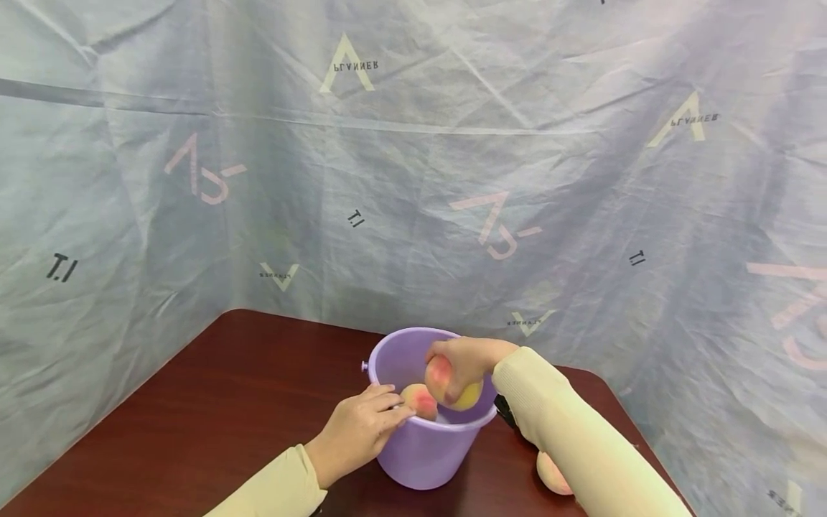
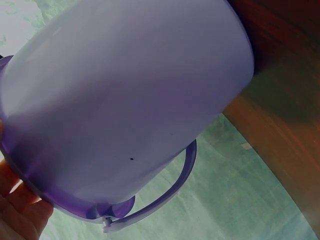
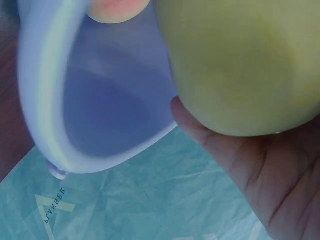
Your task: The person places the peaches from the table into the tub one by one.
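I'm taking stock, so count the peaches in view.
3: one peach in the right hand, one peach inside the purple bucket, one peach on the table, partly behind the right sleeve. More may be hidden in the bucket.

Right hand in a curled grip, left hand palm down.

Bright head view; dimmer wrist views, soft shadows.

The sheet beyond the far edge of the surface repeats flipped "PLANNER" across yellow chevrons, and tilted black "T.I".
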{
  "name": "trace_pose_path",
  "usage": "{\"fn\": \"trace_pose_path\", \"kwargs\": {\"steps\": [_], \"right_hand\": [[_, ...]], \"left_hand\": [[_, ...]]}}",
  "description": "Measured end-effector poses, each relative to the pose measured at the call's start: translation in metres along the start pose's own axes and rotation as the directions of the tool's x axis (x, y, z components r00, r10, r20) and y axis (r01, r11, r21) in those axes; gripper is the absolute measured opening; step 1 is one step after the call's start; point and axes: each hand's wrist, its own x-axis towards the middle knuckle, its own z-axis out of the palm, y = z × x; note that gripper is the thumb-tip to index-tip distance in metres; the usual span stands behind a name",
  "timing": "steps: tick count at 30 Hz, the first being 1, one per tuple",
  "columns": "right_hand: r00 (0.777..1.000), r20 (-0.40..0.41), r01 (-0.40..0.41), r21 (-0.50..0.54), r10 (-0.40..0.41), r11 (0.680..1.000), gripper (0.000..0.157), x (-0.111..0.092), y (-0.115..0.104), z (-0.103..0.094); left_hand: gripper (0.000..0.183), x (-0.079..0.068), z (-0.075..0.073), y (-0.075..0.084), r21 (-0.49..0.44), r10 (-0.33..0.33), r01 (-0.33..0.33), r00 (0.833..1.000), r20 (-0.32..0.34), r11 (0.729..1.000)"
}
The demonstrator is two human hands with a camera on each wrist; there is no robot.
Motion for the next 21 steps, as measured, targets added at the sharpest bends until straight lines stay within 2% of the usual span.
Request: {"fn": "trace_pose_path", "kwargs": {"steps": [3,8,14,21], "right_hand": [[1.0,0.028,-0.015,-0.007,0.015,1.0,0.065,0.0033,-0.0028,-0.0041],[0.998,0.044,-0.051,0.036,0.05,0.998,0.064,0.0059,-0.003,-0.0073],[0.998,0.056,-0.043,0.084,0.038,0.996,0.064,0.0079,-0.0017,-0.0089],[0.996,0.064,-0.063,0.059,0.059,0.996,0.061,0.0086,-0.0021,-0.0104]], "left_hand": [[0.048,-0.0001,-0.0021,-0.0021,0.006,0.015,-0.015,1.0,-0.017,1.0],[0.044,0.0016,-0.0032,-0.0021,0.004,0.034,-0.034,0.999,-0.04,0.999],[0.047,0.0004,-0.0028,-0.001,0.006,0.012,-0.012,1.0,-0.02,1.0],[0.049,0.0,-0.0032,0.0013,0.008,-0.005,0.005,1.0,0.0,1.0]]}}
